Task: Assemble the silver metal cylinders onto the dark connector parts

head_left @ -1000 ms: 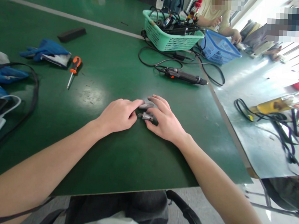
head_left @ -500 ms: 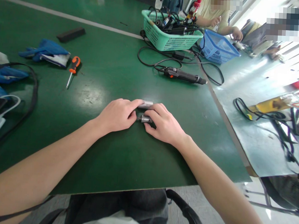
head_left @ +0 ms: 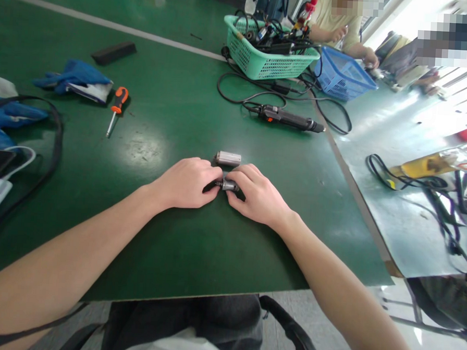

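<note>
Centre of frame: left hand [head_left: 186, 184] and right hand [head_left: 258, 198] each pinch one end of the small metal part [head_left: 229, 185] low on the green table [head_left: 175, 245], silver cylinder [head_left: 227, 158] just above, untouched; judged best gripped level, wrists resting down.

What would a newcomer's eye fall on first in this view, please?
At the middle of the green table, the left hand and right hand pinch a small metal part between them. A silver cylinder lies just beyond, apart from both. Farther back stands a mint basket stuffed with cables.
</note>
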`<state>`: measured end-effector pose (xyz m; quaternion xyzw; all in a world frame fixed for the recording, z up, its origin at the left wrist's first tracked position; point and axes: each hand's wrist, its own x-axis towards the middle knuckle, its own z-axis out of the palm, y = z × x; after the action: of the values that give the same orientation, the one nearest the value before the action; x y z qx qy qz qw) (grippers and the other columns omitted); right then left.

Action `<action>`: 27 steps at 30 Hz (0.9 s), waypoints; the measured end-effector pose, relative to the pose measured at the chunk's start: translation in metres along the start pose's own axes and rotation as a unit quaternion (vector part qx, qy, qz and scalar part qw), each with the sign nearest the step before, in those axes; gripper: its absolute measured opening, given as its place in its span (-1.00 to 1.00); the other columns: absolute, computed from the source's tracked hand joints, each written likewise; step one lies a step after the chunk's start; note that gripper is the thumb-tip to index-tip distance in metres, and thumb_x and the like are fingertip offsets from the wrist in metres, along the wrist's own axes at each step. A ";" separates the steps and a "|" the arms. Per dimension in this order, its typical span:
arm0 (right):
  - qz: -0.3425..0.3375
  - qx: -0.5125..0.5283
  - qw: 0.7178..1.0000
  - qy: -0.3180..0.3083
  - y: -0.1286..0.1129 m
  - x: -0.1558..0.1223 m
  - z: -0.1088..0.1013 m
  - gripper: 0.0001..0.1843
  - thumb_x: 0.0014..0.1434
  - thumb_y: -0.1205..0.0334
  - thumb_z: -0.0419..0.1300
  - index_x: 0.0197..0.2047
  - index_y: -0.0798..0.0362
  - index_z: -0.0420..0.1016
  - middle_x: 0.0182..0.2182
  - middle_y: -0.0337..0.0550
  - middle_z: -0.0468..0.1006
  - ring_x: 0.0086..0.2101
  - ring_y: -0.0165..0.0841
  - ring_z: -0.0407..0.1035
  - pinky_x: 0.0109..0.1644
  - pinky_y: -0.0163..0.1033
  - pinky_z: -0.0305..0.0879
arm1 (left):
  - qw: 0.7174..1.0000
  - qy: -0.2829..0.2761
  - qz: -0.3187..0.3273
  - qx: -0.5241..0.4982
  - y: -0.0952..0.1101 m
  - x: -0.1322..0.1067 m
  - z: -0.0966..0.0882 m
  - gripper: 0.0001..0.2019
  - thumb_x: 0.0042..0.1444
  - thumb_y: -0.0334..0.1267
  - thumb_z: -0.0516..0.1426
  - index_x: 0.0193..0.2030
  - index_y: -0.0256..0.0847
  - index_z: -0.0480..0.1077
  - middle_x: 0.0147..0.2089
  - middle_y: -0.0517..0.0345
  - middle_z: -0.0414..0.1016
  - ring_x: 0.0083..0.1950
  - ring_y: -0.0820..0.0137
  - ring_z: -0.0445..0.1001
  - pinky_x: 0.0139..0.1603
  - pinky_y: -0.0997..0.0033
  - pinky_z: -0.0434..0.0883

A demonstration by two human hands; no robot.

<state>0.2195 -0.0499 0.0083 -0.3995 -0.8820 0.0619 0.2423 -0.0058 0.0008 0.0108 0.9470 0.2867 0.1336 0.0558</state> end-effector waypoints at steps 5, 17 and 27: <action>-0.001 0.007 1.000 0.008 0.000 0.001 0.000 -0.79 0.30 0.22 0.18 0.00 0.00 0.45 -0.10 0.02 0.53 -0.08 -0.11 0.40 0.08 0.05 0.45 | 1.000 -0.004 -0.002 -0.003 -0.001 0.000 -0.001 -0.82 0.26 -0.20 0.08 -0.26 -0.19 0.46 -0.36 0.09 0.48 -0.32 0.29 0.46 -0.28 0.30 0.31; 0.026 0.015 0.999 0.027 0.001 0.004 0.004 -0.40 0.36 0.03 0.16 0.37 0.07 0.25 0.40 0.19 0.24 0.41 0.07 0.05 0.43 0.35 0.13 | 1.000 0.011 0.010 -0.008 -0.001 0.000 -0.001 -0.83 0.26 -0.21 0.09 -0.25 -0.20 0.47 -0.35 0.09 0.49 -0.33 0.31 0.46 -0.25 0.30 0.35; 0.039 0.028 0.999 0.019 0.002 0.002 0.005 -0.39 0.39 0.02 0.15 0.40 0.09 0.23 0.43 0.19 0.21 0.46 0.03 -0.02 0.46 0.34 0.10 | 1.000 0.011 0.009 -0.004 -0.001 0.000 0.000 -0.83 0.26 -0.23 0.09 -0.25 -0.21 0.47 -0.35 0.09 0.50 -0.32 0.32 0.46 -0.24 0.31 0.37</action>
<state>0.2174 -0.0462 0.0037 -0.4279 -0.8590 0.0882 0.2670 -0.0062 0.0020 0.0102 0.9479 0.2779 0.1455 0.0555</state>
